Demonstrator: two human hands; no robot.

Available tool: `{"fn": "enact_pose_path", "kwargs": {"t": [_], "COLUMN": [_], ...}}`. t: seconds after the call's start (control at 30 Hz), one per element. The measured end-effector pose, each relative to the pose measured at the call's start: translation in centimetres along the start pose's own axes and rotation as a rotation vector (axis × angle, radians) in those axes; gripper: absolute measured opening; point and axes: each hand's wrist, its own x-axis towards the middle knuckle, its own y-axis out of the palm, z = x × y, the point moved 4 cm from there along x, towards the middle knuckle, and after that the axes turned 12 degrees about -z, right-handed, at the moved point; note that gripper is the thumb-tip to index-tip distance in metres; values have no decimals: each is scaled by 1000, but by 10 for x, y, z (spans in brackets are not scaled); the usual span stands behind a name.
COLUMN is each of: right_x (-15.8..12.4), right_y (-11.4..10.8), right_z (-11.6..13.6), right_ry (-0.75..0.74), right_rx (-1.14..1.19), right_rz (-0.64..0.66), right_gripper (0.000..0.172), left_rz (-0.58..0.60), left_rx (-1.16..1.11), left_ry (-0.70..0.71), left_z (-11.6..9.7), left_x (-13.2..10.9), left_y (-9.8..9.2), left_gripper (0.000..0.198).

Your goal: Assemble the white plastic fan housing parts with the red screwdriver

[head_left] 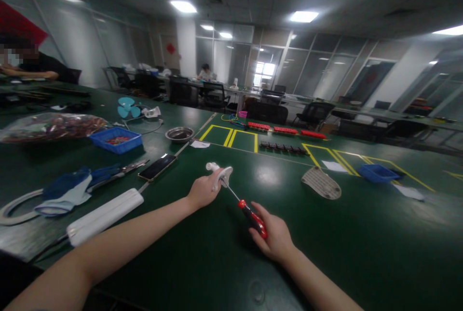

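My left hand [204,190] is closed around a white plastic part [224,176] with a curved, flared end and a short round stub at its far side. In my right hand [277,234] is a screwdriver [253,217] with a red and black handle. Its thin metal shaft points up and left, and the tip meets the white part; whether it sits in a screw is too small to tell. Both hands are above the green table [217,263]. A beige oval plate [321,183] lies to the right, apart from my hands.
On the left are a phone [158,167], a white power strip [104,214], a blue tray [116,141] of small parts, a metal bowl [180,134] and blue fan blades [128,108]. Red strips [285,130], a black strip [284,148] and another blue tray [378,173] lie further off.
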Motion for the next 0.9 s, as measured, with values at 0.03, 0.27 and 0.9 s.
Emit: {"fn": "enact_pose_path", "kwargs": {"t": [0.03,0.27,0.9], "right_x": [0,1,-1], "right_y": [0,0,3], "right_z": [0,-6,-8], "right_ry": [9,140,175], "right_rx": [8,66,123], "right_rz": [14,-12,33], "right_gripper": [55,58,65], "left_rz": [1,-17,-6], "left_rx": [-13,-39,-14], "left_ry": [-5,-16,-1], "left_z": [1,3,2], "left_x": [0,0,1], "left_y": [0,2,-1], "left_gripper": [45,44,45]}}
